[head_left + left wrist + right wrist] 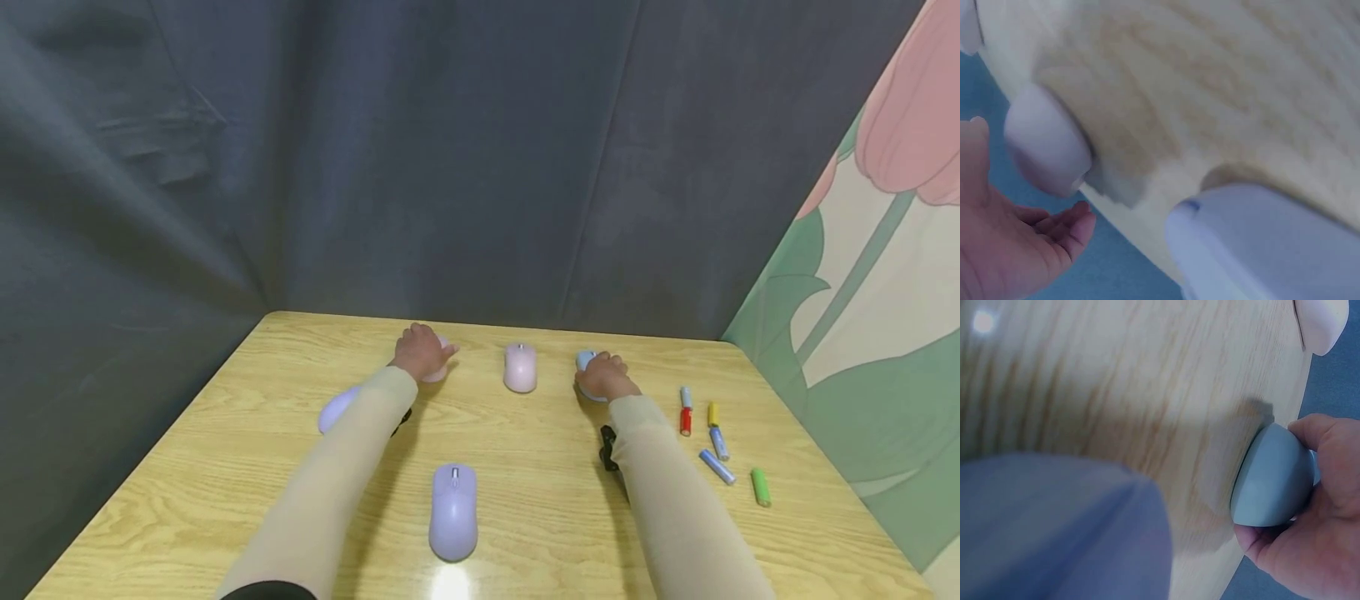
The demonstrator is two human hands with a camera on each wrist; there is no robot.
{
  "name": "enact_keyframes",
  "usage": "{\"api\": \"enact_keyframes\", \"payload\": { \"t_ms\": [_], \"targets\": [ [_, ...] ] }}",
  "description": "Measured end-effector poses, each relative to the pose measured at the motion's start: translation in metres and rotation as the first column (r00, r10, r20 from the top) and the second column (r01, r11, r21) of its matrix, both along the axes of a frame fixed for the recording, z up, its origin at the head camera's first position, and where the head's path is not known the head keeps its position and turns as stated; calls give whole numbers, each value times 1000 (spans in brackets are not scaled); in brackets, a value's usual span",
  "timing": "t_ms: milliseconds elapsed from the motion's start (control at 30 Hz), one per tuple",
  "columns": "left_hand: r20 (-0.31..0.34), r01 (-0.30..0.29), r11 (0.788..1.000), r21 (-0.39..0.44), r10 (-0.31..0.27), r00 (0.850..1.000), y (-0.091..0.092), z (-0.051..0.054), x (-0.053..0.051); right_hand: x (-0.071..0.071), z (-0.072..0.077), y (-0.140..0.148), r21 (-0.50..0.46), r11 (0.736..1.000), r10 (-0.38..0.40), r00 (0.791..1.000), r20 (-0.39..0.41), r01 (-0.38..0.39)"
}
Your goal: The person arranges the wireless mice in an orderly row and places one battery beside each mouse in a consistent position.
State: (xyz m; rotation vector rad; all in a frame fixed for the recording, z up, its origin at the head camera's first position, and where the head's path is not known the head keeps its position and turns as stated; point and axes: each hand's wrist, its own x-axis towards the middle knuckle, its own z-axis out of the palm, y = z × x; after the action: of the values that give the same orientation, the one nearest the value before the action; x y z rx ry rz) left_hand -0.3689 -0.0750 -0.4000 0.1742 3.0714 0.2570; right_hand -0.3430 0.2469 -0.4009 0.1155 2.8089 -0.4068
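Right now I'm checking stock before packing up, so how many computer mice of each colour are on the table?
Purple computer mice: 2
Pink computer mice: 2
Blue computer mouse: 1
Total: 5

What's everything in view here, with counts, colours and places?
Table: 1, light wood, foreground
Curtain: 1, dark blue, behind and left
Floral wall: 1, pink, green, cream, right
Nearer mice: 2, purple, front centre and left
Farther mice: 2, pink, back left and middle
Rightmost mouse: 1, light blue, back right
Batteries: 6, blue (three), red, yellow, green, right
Band: 1, black, bottom left
Wrist devices: 2, black, at wrists
Sleeves: 2, cream, above table
Left hand: 1, at back left pink mouse
Right hand: 1, holding rightmost mouse
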Motion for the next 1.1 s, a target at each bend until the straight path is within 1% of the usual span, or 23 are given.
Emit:
{"api": "enact_keyframes", "payload": {
  "t_ms": [100, 233, 300, 400, 500, 633, 667, 700, 767, 833, 900, 933, 967, 1100],
  "targets": [
    [-7, 19, 999, 37, -18, 1000, -2, 5, -3, -2, 1, 0, 1, 1000, 3, 1000, 0, -3],
    [7, 33, 996, 79, -33, 999, -4, 14, -4, -2, 2, -1, 9, 1000, 10, 1000, -4, -10],
    [31, 34, 995, 94, -37, 999, -5, 20, -3, -2, 3, -2, 20, 1000, 14, 1000, -7, -14],
    [74, 41, 995, 91, -47, 996, -7, 31, 1, -2, 3, -3, 28, 1000, 13, 1000, -5, -13],
    [109, 59, 995, 83, -68, 992, -10, 40, 4, -3, 3, -4, 33, 999, 10, 1000, 3, -11],
    [134, 88, 994, 69, -97, 986, -17, 48, 8, -10, -3, -2, 29, 1000, 6, 1000, 17, -7],
    [138, 96, 993, 70, -105, 985, -19, 50, 9, -12, -6, -1, 27, 1000, 5, 1000, 19, -5],
    [141, 106, 992, 72, -115, 983, -21, 52, 10, -18, -13, 2, 38, 999, 14, 1000, 9, -15],
    [137, 136, 989, 64, -143, 980, -26, 56, 12, -22, -16, 4, 42, 999, 17, 1000, 9, -17],
    [122, 163, 985, 56, -169, 978, -31, 59, 15, -22, -16, 4, 42, 999, 19, 1000, 7, -19],
    [105, 186, 981, 49, -190, 976, -36, 61, 18, -17, -12, 1, 40, 999, 21, 1000, 7, -21],
    [94, 200, 979, 40, -203, 975, -40, 61, 19, -12, -5, -2, 30, 999, 15, 1000, 20, -16],
    [84, 211, 977, 36, -213, 973, -43, 60, 21, -9, -2, -4, 29, 999, 15, 1000, 23, -15],
    [57, 260, 964, 55, -263, 963, -56, 58, 26, -4, 1, -3, 17, 1000, 8, 1000, 24, -8]
  ]
}}
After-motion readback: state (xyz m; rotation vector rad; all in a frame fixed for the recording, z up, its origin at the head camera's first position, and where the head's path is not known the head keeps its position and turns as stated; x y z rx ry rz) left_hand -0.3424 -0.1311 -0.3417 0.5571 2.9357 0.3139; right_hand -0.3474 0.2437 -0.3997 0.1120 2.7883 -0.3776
